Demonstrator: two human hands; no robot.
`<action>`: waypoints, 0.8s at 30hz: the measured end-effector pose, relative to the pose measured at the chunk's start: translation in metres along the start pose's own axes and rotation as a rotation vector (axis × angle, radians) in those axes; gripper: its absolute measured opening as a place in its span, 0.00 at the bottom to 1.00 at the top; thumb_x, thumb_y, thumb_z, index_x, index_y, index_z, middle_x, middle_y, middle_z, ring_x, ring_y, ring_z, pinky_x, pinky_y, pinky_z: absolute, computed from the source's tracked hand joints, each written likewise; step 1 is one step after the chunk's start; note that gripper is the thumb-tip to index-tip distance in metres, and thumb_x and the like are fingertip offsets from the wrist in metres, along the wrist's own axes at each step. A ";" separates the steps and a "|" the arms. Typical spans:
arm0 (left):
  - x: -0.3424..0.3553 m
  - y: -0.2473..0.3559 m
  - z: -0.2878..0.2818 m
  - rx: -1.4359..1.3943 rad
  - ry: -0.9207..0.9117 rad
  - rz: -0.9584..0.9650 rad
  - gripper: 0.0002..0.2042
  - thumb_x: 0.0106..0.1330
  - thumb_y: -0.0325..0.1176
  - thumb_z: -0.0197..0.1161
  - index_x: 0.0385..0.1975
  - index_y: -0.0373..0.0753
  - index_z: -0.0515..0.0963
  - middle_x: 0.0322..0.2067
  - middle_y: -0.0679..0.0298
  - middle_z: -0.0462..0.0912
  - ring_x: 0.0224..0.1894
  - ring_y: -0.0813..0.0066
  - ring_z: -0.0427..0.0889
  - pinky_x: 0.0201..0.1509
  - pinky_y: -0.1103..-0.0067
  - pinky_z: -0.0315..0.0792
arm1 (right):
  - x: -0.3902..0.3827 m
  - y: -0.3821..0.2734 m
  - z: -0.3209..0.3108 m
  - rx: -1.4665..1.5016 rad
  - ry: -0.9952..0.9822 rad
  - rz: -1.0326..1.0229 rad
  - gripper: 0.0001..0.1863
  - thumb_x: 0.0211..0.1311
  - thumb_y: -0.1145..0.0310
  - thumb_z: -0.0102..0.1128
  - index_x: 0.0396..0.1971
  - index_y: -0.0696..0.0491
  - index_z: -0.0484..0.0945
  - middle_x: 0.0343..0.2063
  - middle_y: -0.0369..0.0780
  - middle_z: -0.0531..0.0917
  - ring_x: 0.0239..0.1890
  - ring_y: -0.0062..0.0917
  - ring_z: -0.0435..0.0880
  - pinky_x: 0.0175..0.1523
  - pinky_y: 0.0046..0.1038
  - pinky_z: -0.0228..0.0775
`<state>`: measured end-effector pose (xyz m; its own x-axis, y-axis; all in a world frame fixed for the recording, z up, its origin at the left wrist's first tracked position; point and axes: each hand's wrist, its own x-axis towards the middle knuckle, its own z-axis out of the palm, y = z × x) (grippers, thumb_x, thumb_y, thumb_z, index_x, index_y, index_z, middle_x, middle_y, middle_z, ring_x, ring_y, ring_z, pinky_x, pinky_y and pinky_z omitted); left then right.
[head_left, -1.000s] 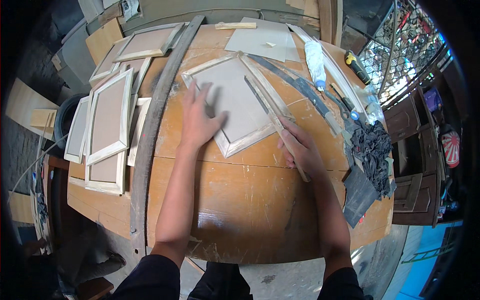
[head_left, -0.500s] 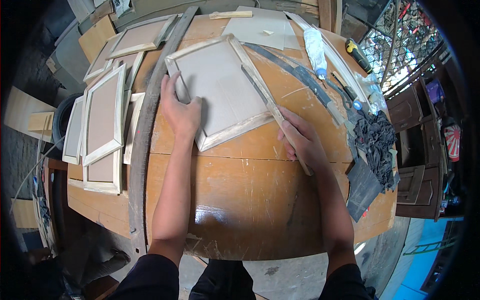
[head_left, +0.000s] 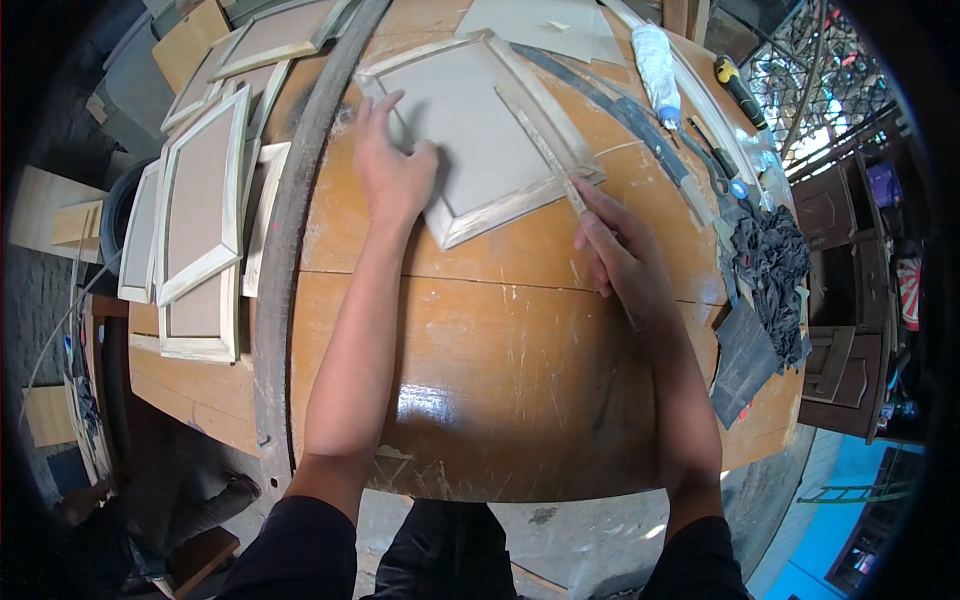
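Observation:
A pale wooden frame [head_left: 500,200] with a flat light panel [head_left: 450,105] lies tilted at an angle on the far middle of the workbench. My left hand [head_left: 392,170] is over its left rail, thumb and fingers spread apart; whether it presses on the rail is hard to tell. In my right hand [head_left: 622,250] is a narrow wooden strip [head_left: 535,135], gripped near its lower end. The strip slants across the frame's near right corner, its far end over the panel. Some of its length is hidden by my fingers.
More frames [head_left: 205,200] are stacked at the left, beyond a long dark bar [head_left: 275,260] crossing the bench. At the right lie a plastic bottle [head_left: 655,70], a yellow-black screwdriver [head_left: 738,90], scissors [head_left: 712,160], dark crumpled cloth [head_left: 770,250] and a dark sheet [head_left: 745,355].
The frame has shifted a little away and to the right. My left hand's fingers have spread over its rail. The strip has moved from along the right rail to over the panel.

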<state>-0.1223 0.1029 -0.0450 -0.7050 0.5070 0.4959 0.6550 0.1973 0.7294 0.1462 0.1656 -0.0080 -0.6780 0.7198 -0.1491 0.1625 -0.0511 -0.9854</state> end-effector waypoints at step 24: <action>-0.023 0.025 -0.005 -0.054 -0.411 0.342 0.15 0.56 0.28 0.68 0.44 0.32 0.83 0.48 0.51 0.83 0.60 0.46 0.73 0.66 0.64 0.68 | -0.003 0.010 0.017 -1.089 0.343 -0.625 0.22 0.61 0.72 0.59 0.57 0.52 0.76 0.36 0.42 0.77 0.41 0.37 0.77 0.44 0.36 0.73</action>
<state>-0.0911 0.0919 -0.0352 -0.2824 0.8238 0.4916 0.8060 -0.0741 0.5872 0.1383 0.1512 -0.0189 -0.6592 0.5651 0.4961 0.4922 0.8231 -0.2835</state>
